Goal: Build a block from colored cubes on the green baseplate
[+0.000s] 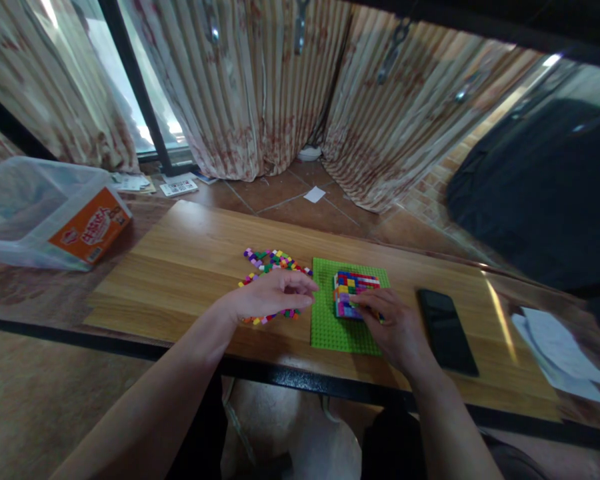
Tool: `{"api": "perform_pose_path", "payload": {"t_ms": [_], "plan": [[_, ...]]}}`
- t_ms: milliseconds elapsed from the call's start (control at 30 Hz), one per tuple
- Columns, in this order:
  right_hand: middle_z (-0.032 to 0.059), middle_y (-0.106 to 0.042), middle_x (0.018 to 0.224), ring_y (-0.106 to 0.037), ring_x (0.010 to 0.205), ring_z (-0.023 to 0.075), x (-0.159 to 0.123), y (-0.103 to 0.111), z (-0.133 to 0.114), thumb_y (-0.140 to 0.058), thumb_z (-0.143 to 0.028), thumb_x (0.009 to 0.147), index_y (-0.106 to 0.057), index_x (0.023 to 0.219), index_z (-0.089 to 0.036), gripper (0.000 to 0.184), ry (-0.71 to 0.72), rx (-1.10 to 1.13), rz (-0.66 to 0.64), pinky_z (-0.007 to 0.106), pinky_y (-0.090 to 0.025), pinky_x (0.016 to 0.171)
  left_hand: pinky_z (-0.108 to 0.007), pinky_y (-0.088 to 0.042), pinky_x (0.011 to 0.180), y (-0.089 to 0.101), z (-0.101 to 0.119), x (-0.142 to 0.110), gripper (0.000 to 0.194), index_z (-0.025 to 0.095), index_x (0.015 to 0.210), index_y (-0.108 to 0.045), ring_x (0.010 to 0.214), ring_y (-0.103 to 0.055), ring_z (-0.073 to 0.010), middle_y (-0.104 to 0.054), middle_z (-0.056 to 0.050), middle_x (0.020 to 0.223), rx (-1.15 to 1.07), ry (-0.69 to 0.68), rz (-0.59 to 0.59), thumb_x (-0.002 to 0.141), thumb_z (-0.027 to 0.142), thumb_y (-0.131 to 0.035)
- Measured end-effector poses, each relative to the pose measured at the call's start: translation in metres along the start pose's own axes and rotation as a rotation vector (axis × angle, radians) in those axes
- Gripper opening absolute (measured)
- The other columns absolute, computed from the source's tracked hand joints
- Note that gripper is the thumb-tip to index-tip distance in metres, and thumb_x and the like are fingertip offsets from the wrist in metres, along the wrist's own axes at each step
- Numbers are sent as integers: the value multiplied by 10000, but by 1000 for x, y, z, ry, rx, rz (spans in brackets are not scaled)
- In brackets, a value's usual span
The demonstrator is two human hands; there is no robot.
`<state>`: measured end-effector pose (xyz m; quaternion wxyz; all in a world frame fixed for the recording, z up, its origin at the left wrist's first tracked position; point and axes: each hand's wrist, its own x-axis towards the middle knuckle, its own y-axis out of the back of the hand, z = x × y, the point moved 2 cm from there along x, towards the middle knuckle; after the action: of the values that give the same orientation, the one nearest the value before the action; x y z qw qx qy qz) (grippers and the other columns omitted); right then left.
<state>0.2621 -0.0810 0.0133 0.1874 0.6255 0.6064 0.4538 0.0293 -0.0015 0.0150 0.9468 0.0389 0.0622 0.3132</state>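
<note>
A green baseplate lies on the wooden table. On it stands a block of many-coloured small bricks. My right hand rests against the block's near right side, fingers curled on it. A loose heap of small coloured bricks lies left of the plate. My left hand hovers over the heap's near part, fingertips pinched together; whether a brick sits between them is too small to see.
A black phone lies right of the plate. A clear plastic tub with an orange label stands at far left. White papers lie at the right end. Curtains and a tiled floor are behind.
</note>
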Motion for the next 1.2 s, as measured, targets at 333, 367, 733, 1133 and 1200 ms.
{"api": "perform_pose_path", "payload": {"t_ms": [333, 367, 733, 1133, 1200], "plan": [[47, -687, 952, -624, 924, 218, 0, -5, 3, -594, -233, 839, -745, 903, -273, 169, -19, -20, 26, 418, -526, 833, -279, -502, 741, 0, -2, 0, 244, 128, 1034, -632, 832, -618, -138, -674, -66, 948, 12, -7, -4, 824, 248, -604], [48, -683, 950, -623, 920, 219, 0, -5, 3, -596, -230, 833, -746, 901, -270, 169, -25, -30, 28, 416, -526, 829, -282, -502, 744, 1, -2, 0, 247, 125, 1037, -631, 836, -619, -140, -674, -69, 953, 18, -8, -4, 825, 249, -603], [66, -674, 1007, -624, 972, 232, -1, -5, 2, -602, -274, 824, -728, 941, -248, 175, -97, -8, 24, 429, -514, 868, -298, -501, 777, 2, -4, 0, 245, 127, 1040, -626, 865, -625, -150, -674, -69, 970, 24, -12, -3, 832, 255, -608], [151, -607, 1160, -534, 1128, 300, 1, -12, 21, -586, -455, 821, -685, 1082, -169, 399, -288, -143, 173, 514, -405, 984, -292, -492, 795, 5, -6, -1, 246, 130, 1045, -614, 880, -618, -145, -658, -53, 967, -24, -5, -5, 838, 263, -604], [165, -579, 1203, -511, 1158, 314, 0, -15, 24, -589, -464, 810, -666, 1115, -159, 439, -316, -163, 168, 521, -395, 991, -294, -497, 790, 7, -6, -2, 247, 136, 1044, -615, 881, -620, -145, -659, -51, 964, -42, -9, 4, 836, 269, -608]]}}
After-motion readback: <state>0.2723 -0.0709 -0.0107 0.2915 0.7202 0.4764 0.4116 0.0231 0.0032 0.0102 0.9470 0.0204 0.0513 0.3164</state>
